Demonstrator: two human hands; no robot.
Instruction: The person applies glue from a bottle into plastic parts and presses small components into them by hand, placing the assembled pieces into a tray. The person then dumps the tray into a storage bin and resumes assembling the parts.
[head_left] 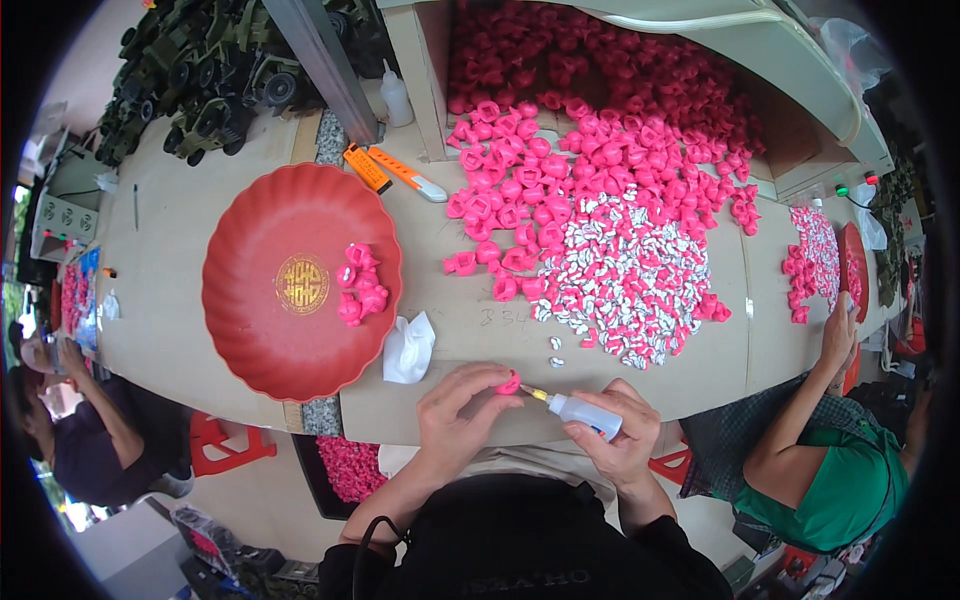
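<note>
Between the thumb and forefinger of my left hand [462, 412] is a small pink plastic part [509, 383]. My right hand [622, 428] is wrapped round a translucent squeeze bottle [588, 414] with a yellow collar and a thin tip. That tip points left and reaches the pink part or stops just short of it; I cannot tell whether they touch. Beyond my hands lies a heap of small white-and-pink pieces [630, 275]. Behind it spreads a large pile of hollow pink parts [620, 140]. Several pink parts [362, 285] sit in the red scalloped dish [240, 335] at left.
A crumpled white tissue [409, 348] lies by the dish. Farther back are an orange cutter [408, 174], an orange case [367, 168] and a white bottle [396, 95]. Green toy vehicles [220, 80] crowd the far left. One person [820, 460] sits at right, another [100, 440] at left.
</note>
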